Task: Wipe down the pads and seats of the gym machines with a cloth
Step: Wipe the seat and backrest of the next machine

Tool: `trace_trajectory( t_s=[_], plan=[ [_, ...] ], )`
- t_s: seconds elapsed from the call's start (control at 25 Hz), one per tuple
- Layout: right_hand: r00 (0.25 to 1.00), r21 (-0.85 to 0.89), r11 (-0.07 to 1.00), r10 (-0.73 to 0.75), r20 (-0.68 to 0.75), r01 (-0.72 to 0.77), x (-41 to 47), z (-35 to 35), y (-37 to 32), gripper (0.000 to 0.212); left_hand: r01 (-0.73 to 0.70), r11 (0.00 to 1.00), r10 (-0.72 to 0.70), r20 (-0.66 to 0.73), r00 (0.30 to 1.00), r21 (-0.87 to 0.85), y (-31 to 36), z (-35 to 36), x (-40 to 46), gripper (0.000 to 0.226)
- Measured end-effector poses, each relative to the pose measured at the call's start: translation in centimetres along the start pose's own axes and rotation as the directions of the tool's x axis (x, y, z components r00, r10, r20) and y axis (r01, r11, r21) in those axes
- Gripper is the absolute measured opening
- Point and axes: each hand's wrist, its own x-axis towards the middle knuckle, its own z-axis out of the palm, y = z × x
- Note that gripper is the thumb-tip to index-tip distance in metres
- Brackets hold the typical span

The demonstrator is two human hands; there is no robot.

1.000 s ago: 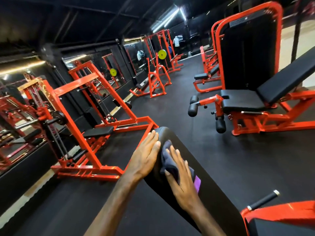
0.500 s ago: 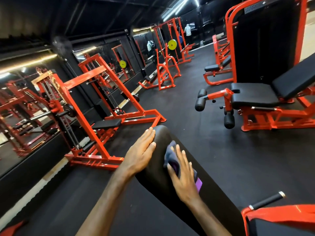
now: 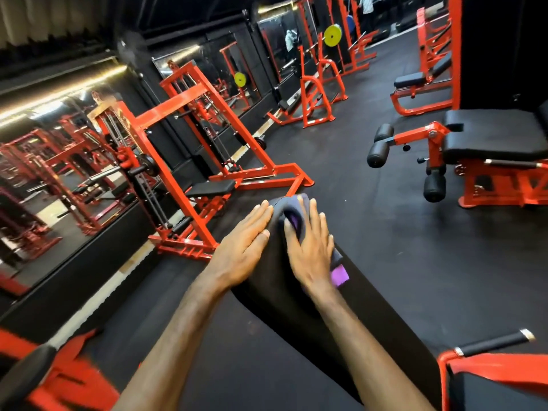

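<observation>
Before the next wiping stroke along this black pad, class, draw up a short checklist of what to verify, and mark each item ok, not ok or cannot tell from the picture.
1. Cloth under the right hand: ok, the fingers press it flat on the pad.
2. Left hand steadying the black pad: ok, it rests flat on the pad's left side.
3. Cloth has reached the pad's far end: ok, it lies at the rounded tip.
4. Pad's near length free to wipe: ok, nothing lies on it.
5. Pad already clean or dry: cannot tell, the surface is dark and blurred.
</observation>
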Motion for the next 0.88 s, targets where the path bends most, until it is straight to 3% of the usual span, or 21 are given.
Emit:
trace_trajectory(
  t_s=[0.04, 0.12, 0.24, 0.4, 0.48, 0.6, 0.68, 0.76, 0.88],
  plan=[
    [1.0, 0.004, 1.0, 0.004, 0.006, -0.005, 1.3, 0.2, -1.3, 0.065, 0.003, 1.0, -0.003, 0.0, 1.0, -0.01, 0.0, 0.0, 0.0, 0.061],
    [0.991, 0.015, 0.991, -0.134, 0.008, 0.134, 1.8, 0.3, -1.9, 0.063, 0.008, 0.999, -0.009, -0.012, 1.0, -0.039, -0.1, 0.1, 0.0, 0.057],
    [0.948, 0.033, 0.948, -0.317, 0.022, 0.316, -1.5, -1.2, 2.7, 0.067, 0.0, 0.999, -0.001, -0.016, 1.0, -0.044, -0.4, 0.2, 0.2, 0.058],
    [0.997, 0.008, 1.0, -0.015, -0.071, 0.016, 0.7, -0.2, 4.2, 0.069, -0.002, 1.0, 0.001, 0.008, 1.0, 0.025, 0.0, 0.1, 0.3, 0.062],
    [0.998, 0.016, 0.998, 0.058, -0.017, -0.058, 3.3, 0.0, 1.6, 0.066, -0.014, 0.999, 0.013, 0.006, 1.0, 0.04, 0.1, 0.2, 0.1, 0.06],
    [0.982, 0.051, 0.98, -0.19, 0.003, 0.19, 1.8, -1.0, 0.9, 0.062, -0.006, 0.998, 0.006, -0.007, 1.0, 0.068, 0.1, 0.1, 0.1, 0.058],
    [0.941, -0.002, 0.941, -0.338, 0.022, 0.338, -2.7, -1.5, 4.3, 0.072, -0.013, 0.995, 0.016, -0.022, 1.0, 0.098, 0.1, 0.2, 0.1, 0.06],
    [0.972, -0.049, 0.971, -0.235, -0.028, 0.233, -4.8, -1.6, 7.7, 0.072, -0.022, 0.99, 0.028, -0.036, 0.999, 0.142, 0.3, 0.3, 0.1, 0.054],
    [0.997, 0.01, 0.998, 0.069, -0.037, -0.069, -0.5, -0.9, 6.3, 0.07, -0.019, 0.984, 0.025, -0.032, 0.999, 0.175, 0.5, 0.3, 0.1, 0.054]
  ],
)
